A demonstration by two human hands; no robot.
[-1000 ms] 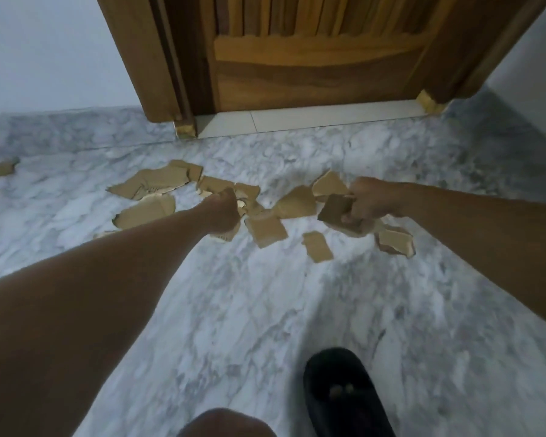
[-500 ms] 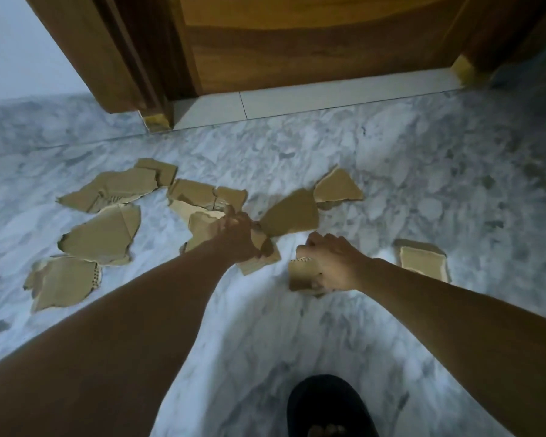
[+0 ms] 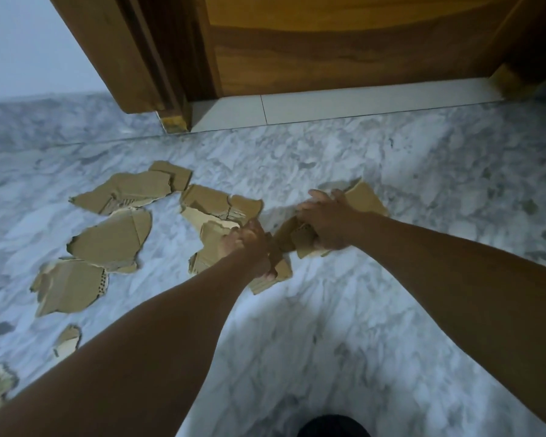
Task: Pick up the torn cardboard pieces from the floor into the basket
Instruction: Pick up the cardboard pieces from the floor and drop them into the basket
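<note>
Left hand (image 3: 249,247) is clenched on several torn cardboard pieces (image 3: 275,266). Right hand (image 3: 325,222) is closed on another bunch (image 3: 300,239). More pieces (image 3: 108,238) are scattered on marble floor (image 3: 328,326) by wooden door (image 3: 344,42).

Two hands (image 3: 327,223), about ten cardboard pieces (image 3: 111,238), one door (image 3: 344,42).

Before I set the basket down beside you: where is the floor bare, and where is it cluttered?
Bare marble floor lies between the two forearms, and to the right past the right hand toward the door. Left of the left hand it is crowded with cardboard pieces.
</note>
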